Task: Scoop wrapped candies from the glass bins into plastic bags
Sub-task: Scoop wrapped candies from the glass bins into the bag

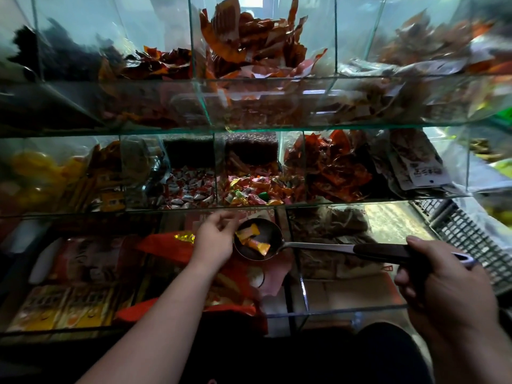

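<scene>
Steel ladle [318,246] carries 2 orange candies [251,237]; my right hand [443,284] grips its handle. My left hand [214,238], fingers half-curled, sits against the bowl; whether it holds anything, I cannot tell.

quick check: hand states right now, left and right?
Left hand: fingers curled beside the ladle bowl; grip cannot be told.
Right hand: gripping the ladle handle.

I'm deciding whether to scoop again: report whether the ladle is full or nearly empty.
Nearly empty. The ladle holds only a few orange-wrapped candies, with bare metal showing around them.
</scene>
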